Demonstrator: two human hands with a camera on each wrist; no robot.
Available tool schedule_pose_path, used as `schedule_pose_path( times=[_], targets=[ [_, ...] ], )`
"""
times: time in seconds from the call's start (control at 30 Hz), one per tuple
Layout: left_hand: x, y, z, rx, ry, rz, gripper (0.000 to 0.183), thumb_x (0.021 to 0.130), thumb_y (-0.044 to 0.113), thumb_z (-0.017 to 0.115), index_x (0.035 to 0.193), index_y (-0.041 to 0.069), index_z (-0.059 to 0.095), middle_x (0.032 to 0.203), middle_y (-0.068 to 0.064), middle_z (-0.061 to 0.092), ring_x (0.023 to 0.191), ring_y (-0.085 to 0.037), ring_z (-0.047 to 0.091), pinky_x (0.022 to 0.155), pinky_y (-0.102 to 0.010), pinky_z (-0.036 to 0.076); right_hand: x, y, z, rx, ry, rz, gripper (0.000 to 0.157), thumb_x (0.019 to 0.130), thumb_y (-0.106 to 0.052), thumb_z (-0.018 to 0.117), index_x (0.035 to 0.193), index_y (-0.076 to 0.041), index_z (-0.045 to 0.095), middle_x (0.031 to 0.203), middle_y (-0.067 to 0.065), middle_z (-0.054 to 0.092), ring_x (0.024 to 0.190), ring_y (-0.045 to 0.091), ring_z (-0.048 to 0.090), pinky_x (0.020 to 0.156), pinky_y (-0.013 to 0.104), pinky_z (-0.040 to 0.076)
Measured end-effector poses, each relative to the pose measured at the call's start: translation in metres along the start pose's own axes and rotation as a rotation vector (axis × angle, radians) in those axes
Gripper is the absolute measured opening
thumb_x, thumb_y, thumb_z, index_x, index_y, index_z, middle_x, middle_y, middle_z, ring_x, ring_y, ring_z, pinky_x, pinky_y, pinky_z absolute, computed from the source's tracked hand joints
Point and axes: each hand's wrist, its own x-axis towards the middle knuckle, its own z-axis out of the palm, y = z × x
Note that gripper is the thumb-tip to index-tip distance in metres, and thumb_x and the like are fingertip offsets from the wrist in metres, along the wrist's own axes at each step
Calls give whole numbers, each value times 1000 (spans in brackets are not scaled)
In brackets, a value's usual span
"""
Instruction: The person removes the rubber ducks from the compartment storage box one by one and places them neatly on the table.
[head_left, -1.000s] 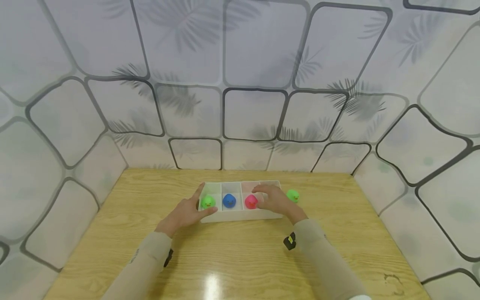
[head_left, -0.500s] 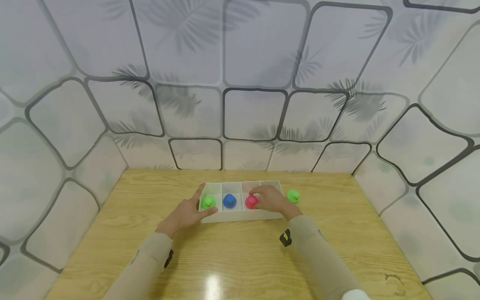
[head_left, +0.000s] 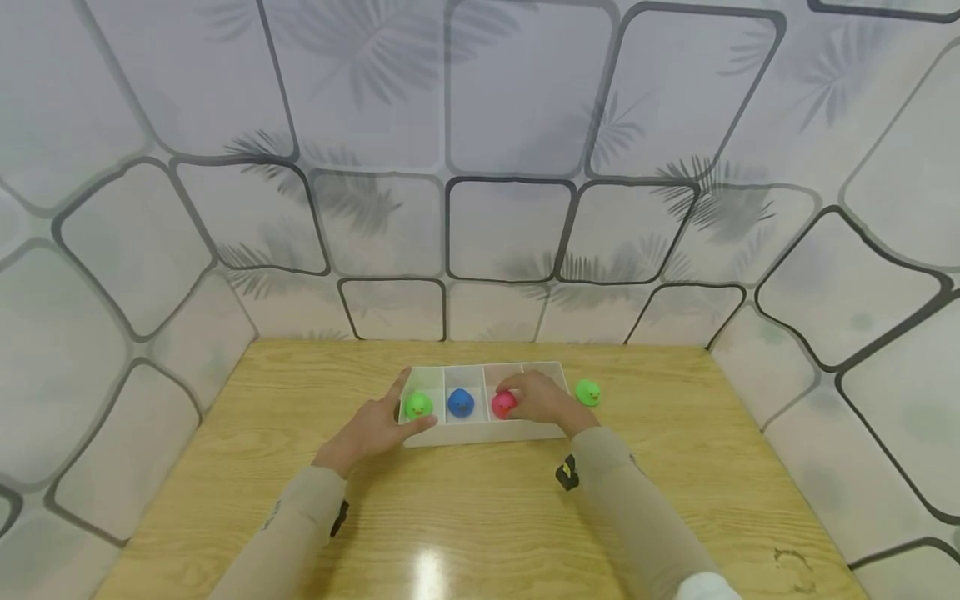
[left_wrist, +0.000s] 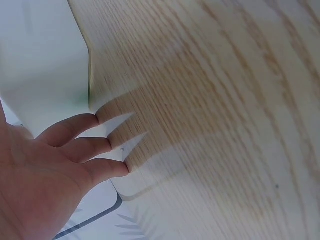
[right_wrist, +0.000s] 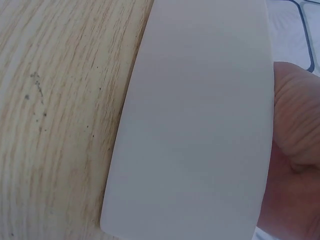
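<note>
White box (head_left: 483, 432), one lime-green duck (head_left: 417, 405), another duck (head_left: 588, 392) in the same green, blue duck (head_left: 461, 403), hot-pink duck (head_left: 503, 405), yellowish-brown surface (head_left: 457, 508) with streaked wood grain, pale backdrop (head_left: 510, 229) patterned with grey and black rounded outlines and grey fronds, beige sleeves (head_left: 296, 517)

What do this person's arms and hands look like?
The left hand and right hand are gloveless. The left sleeve and right sleeve are beige. A small black device shows by each wrist; the right one has a yellow mark.

Wide lane over the near table (head_left: 457, 512), between left sleeve (head_left: 292, 521) and right sleeve (head_left: 633, 508)! Dividers (head_left: 446, 392) split the box (head_left: 480, 432); a green duck (head_left: 588, 392) blocks its right side.
</note>
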Motion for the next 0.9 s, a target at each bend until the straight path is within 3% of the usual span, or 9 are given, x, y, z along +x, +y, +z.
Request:
schedule_pose_path(
  times=[0.3,0.6,0.73,0.9],
  targets=[
    [-1,2,1,-2,1,1,113,93,78,60,170,31,-8,64,0,46,56,-14,39,60,-33,36,1,0,0,-9,-7,-29,24,87,-13,83,110,-7,78,110,6,75,98,19,63,91,35,50],
    [-1,2,2,3,11,-8,114,92,77,61,172,25,-3,66,-4,51,59,-18,46,62,-34,39,0,1,0,48,4,-35,20,88,-11,81,107,-6,78,103,3,73,91,15,60,88,35,51],
    [-1,2,2,5,8,-12,114,92,77,61,172,25,-3,67,-5,53,60,-18,47,63,-34,40,0,2,1,49,4,-33,21,88,-10,80,109,-5,77,106,5,74,94,16,62,90,36,52],
    [-1,2,1,7,10,-15,114,92,76,61,172,25,-2,71,-6,52,64,-20,50,68,-35,42,2,3,3,47,-1,-5,25,90,-12,78,114,-8,77,120,9,74,111,26,66,101,45,51]
  ],
)
